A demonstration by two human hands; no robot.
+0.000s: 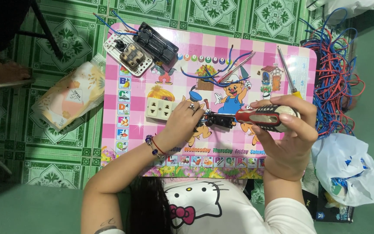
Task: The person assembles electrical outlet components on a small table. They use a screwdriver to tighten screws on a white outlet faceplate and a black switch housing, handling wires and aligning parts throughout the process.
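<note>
Here, right hand point(288, 138) wrapped tight round a glossy red-and-black screwdriver point(262, 116), tip at a small black part point(218, 120) pinched under the left hand point(182, 122) mid-tabletop point(282, 73). Left of it, a cream plastic socket point(160, 108); far right, tangled red and blue wires point(336, 78).

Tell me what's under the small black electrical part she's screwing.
The small black electrical part lies on the pink checkered cartoon table. Her left hand covers its left end, hiding what is beneath there.
</note>
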